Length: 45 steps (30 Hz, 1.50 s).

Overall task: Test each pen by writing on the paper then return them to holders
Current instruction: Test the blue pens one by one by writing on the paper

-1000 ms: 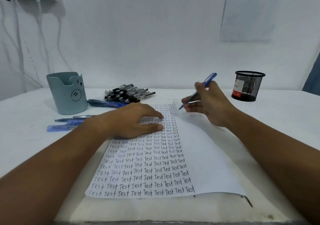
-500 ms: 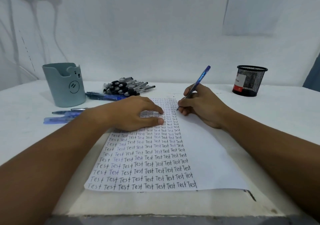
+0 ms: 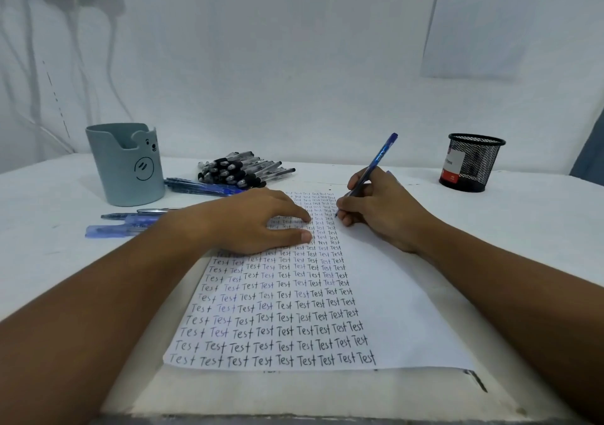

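A white sheet of paper point(image 3: 402, 310) lies in front of me, its left half filled with rows of the word "Test". My left hand point(image 3: 251, 222) rests flat on the upper rows, fingers spread, holding nothing. My right hand point(image 3: 379, 212) grips a blue pen point(image 3: 380, 156) in a writing hold, its tip touching the paper at the right end of an upper row. A grey-green bear-face holder point(image 3: 127, 166) stands at the back left. A black mesh holder point(image 3: 472, 163) stands at the back right.
A heap of several black pens point(image 3: 242, 169) lies behind the paper, with blue pens point(image 3: 202, 187) beside it. More blue pens point(image 3: 121, 227) lie left of my left forearm. The white wall is close behind the table, with a printed sheet point(image 3: 483, 22) taped to it.
My right hand came down from a raised position and brought the pen tip onto the paper at the right end of the upper rows. My left hand stayed flat on the sheet.
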### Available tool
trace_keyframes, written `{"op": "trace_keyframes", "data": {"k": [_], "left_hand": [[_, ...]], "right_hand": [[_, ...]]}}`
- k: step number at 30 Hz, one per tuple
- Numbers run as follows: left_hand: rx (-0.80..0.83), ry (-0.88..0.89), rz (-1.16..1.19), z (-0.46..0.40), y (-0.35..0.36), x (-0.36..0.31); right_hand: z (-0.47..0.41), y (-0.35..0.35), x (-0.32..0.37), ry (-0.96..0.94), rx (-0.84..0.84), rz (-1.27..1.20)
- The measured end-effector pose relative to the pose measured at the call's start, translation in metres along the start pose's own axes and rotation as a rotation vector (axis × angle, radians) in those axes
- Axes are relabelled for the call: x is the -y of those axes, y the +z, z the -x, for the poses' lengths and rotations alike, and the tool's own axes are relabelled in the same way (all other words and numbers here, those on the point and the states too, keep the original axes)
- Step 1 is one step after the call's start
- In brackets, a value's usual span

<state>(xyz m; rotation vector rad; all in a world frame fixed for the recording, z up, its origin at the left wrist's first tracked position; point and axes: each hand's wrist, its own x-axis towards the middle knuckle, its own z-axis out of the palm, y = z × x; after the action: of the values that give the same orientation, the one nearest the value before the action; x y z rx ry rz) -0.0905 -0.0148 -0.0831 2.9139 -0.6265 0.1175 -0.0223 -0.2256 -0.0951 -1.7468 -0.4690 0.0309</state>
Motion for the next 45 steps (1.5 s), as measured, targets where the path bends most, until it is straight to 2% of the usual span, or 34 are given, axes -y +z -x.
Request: {"op": "trace_keyframes", "data": {"k": [5, 9, 13, 18, 23, 40, 45], "left_hand": [[-0.004, 0.003, 0.010, 0.0006, 0.0005, -0.0009], [-0.001, -0.003, 0.012, 0.0006, -0.0006, -0.0011], [0.001, -0.009, 0.008, 0.0005, -0.0003, -0.0009], [0.006, -0.004, -0.004, 0.0010, -0.0002, -0.0016], [0.010, -0.008, -0.007, 0.0004, -0.0004, -0.0023], [0.005, 0.005, 0.004, 0.0010, 0.0006, -0.0007], [0.004, 0.004, -0.002, 0.0006, 0.0002, 0.0004]], "right_hand": [[-0.0005, -0.0012, 0.0010, 0.024, 0.024, 0.013], [-0.0006, -0.0019, 0.0007, 0.036, 0.011, -0.071], [-0.0017, 0.0013, -0.0012, 0.005, -0.019, 0.045], [-0.0008, -0.0034, 0.0016, 0.056, -0.021, -0.125], [-0.0010, -0.0012, -0.0006, 0.014, 0.002, 0.019], [-0.0029, -0.0034, 0.0002, 0.067, -0.004, -0.051], [-0.0018, -0.0047, 0.0007, 0.065, -0.060, -0.135]]}}
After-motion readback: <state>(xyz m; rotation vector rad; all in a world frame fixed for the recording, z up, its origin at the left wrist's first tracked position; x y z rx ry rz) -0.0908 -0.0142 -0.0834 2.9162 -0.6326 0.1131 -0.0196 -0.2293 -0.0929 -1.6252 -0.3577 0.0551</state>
